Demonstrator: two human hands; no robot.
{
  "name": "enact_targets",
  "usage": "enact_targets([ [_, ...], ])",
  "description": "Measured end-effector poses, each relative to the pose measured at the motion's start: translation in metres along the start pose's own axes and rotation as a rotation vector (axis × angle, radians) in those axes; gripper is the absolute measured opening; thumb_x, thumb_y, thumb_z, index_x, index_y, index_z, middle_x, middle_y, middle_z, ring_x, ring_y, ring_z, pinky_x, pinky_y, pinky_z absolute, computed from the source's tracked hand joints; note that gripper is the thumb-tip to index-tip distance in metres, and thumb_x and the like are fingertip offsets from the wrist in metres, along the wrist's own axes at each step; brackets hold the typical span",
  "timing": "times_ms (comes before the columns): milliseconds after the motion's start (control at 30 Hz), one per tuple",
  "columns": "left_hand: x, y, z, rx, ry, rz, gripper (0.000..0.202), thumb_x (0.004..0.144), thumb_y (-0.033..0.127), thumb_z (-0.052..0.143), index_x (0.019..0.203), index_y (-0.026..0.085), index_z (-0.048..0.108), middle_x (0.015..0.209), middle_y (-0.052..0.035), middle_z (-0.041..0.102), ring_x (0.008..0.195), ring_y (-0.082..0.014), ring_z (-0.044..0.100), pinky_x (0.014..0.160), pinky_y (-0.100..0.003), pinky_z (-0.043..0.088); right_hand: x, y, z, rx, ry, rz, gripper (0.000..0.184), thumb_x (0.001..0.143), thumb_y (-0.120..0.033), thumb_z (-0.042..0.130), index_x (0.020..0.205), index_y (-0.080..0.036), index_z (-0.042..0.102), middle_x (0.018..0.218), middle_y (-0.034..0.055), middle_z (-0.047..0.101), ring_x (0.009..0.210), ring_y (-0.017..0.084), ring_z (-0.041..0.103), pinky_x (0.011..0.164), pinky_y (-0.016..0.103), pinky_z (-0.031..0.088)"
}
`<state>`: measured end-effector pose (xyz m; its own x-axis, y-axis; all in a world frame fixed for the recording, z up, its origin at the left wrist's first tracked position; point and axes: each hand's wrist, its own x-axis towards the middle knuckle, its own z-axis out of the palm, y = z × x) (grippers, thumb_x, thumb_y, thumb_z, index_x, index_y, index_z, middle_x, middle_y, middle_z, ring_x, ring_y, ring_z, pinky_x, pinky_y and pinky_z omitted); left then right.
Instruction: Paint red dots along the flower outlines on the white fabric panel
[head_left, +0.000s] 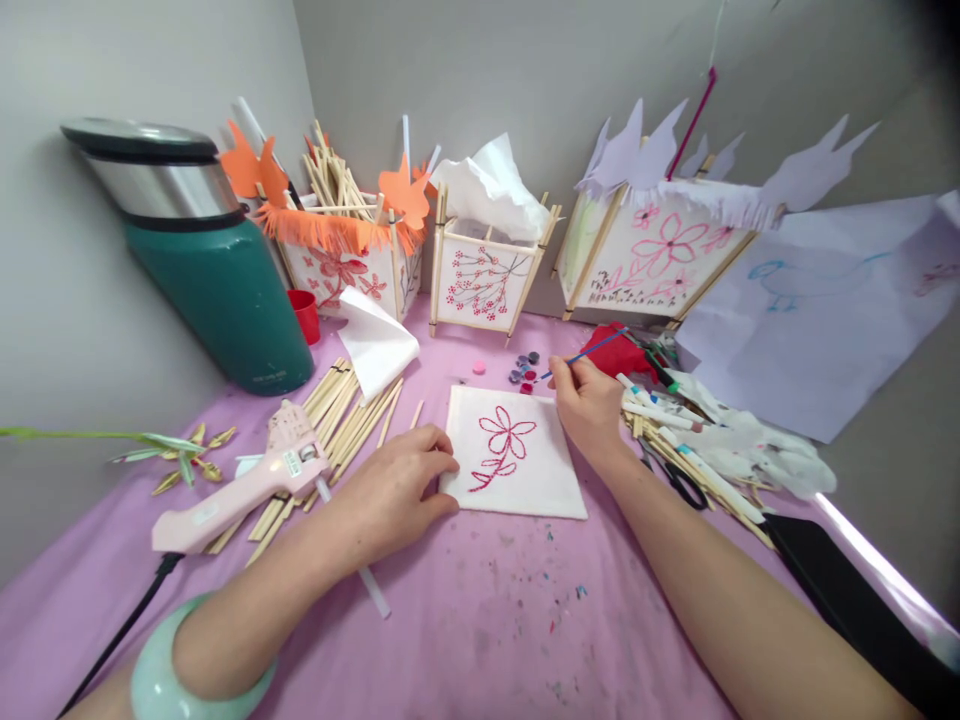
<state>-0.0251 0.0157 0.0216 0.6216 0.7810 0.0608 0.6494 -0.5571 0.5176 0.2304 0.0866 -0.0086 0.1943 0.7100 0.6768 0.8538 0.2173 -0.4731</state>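
Note:
A white paper square (525, 480) with a red painted flower (504, 445) lies on the pink cloth. My left hand (397, 490) rests with curled fingers on the sheet's left edge, holding it down. My right hand (589, 405) pinches a thin blue paintbrush (581, 358) at the sheet's upper right corner. The brush tip reaches toward several small paint pots (525, 370) just beyond the paper.
A pink glue gun (247, 485) lies on bamboo sticks (345, 415) at left, beside a green flask (217, 280). Three paper lanterns (484, 275) stand along the back wall. Markers and scissors (690, 460) are piled at right, with a drawing sheet (825, 310) behind.

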Motion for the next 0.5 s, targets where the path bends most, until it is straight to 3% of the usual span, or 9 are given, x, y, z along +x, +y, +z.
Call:
enact_targets([
  [300, 0.0010, -0.0003, 0.0011, 0.007, 0.010, -0.012, 0.017, 0.077, 0.022, 0.061, 0.092, 0.020, 0.067, 0.106, -0.0052, 0.057, 0.091, -0.0184, 0.056, 0.082, -0.033, 0.045, -0.0009, 0.0089, 0.0097, -0.147, -0.090, -0.017, 0.037, 0.088, -0.042, 0.047, 0.063, -0.018, 0.060, 0.063, 0.0044, 0.066, 0.056, 0.015, 0.056, 0.055, 0.026, 0.031],
  [500, -0.0001, 0.0001, 0.0003, 0.009, 0.008, -0.010, 0.017, 0.077, 0.021, 0.061, 0.092, 0.020, 0.067, 0.105, -0.0045, 0.057, 0.091, -0.0184, 0.057, 0.082, -0.033, 0.045, -0.0024, 0.0100, 0.0109, -0.105, -0.068, -0.028, 0.035, 0.089, -0.042, 0.046, 0.068, -0.018, 0.063, 0.063, 0.0036, 0.065, 0.056, 0.015, 0.056, 0.055, 0.025, 0.031],
])
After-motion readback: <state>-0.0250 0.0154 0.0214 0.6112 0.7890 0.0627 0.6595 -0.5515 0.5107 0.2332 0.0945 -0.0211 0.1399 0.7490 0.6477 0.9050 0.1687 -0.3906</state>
